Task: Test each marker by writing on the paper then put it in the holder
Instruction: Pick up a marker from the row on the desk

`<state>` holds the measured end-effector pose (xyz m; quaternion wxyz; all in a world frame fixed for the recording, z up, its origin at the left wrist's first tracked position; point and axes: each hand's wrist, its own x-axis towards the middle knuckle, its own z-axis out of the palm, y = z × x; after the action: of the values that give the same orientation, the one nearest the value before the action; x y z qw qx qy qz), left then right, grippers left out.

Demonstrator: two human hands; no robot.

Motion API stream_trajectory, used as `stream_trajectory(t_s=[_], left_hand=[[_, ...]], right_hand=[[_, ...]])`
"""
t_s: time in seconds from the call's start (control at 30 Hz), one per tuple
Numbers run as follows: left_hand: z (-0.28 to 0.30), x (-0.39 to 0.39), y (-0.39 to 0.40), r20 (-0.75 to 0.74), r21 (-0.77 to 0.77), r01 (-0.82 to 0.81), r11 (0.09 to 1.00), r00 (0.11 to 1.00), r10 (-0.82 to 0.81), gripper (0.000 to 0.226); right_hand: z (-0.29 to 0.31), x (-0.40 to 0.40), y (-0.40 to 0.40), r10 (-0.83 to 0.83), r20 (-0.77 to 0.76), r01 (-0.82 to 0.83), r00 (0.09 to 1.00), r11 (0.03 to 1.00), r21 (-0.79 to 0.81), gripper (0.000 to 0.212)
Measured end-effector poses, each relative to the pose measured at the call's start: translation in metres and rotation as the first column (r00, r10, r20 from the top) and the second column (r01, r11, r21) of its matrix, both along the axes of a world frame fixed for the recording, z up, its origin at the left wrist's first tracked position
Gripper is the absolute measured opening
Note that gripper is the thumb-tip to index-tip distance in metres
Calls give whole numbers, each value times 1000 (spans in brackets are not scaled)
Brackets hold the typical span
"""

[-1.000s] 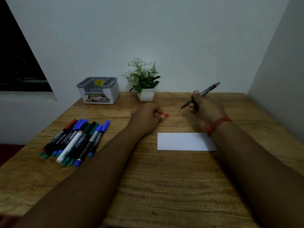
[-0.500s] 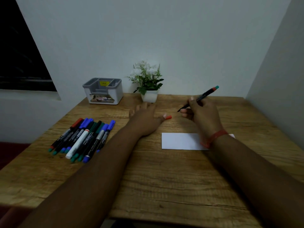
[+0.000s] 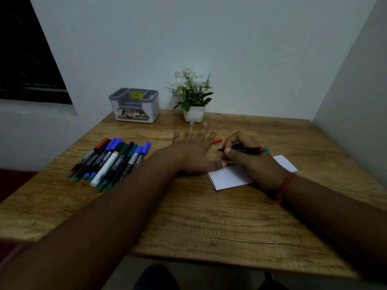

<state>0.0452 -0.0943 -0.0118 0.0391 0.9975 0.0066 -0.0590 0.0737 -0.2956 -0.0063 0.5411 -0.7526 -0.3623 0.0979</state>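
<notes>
The right hand (image 3: 251,162) is gripping a marker (image 3: 244,150) over the paper (image 3: 230,176); the left hand (image 3: 194,149) is lying flat, fingers spread, on the surface (image 3: 209,216).

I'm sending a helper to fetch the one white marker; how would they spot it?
Start at the wooden table and find the row of markers lying left of the person's left hand. The white marker lies in the middle of that row. It alone has a white barrel; its neighbours are dark.
</notes>
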Motion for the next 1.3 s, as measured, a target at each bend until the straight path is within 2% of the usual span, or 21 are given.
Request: stream_trajectory(t_s=[0.13,0.27,0.37,0.47,0.53,0.7,0.73,0.8,0.87,0.93,1.3], left_hand=[[-5,-11,-3,-33,104,56,993,998,-53,95],[-17,-17,-3,14,97,12,995,1000,-13,95],[-23,-20,-6,52,61,-60,996,997,57,98],[-24,-22,-6,55,68,-66,995,997,62,94],[-23,-24,-2,40,69,-63,996,997,61,92],[-17,-25,11,2,76,-66,995,998,66,93],[-16,-25,12,-5,77,-63,995,998,63,94],[-16,-25,12,-8,83,-57,995,998,58,95],[-17,-26,10,-3,92,-55,994,998,56,95],[-16,-26,10,-2,100,-55,994,998,55,95],[-16,-26,11,10,93,-70,993,998,69,98]], right_hand=[[2,3,0,-53,-72,58,996,996,68,11],[2,-8,3,-132,-231,198,964,935,294,12],[-5,-19,6,-68,-401,206,914,927,313,13],[-2,-15,4,-1,-587,243,810,911,334,16],[2,-9,3,11,-624,245,781,914,323,20],[-2,-9,0,39,-550,135,834,953,273,15],[-2,-11,-1,21,-490,103,871,969,226,11],[-1,-15,-3,-71,-251,81,965,996,31,6],[0,-21,-1,-118,-53,112,992,988,-106,10],[1,-27,2,-123,24,125,992,983,-133,11],[-3,-30,5,-159,53,167,986,966,-199,8]])
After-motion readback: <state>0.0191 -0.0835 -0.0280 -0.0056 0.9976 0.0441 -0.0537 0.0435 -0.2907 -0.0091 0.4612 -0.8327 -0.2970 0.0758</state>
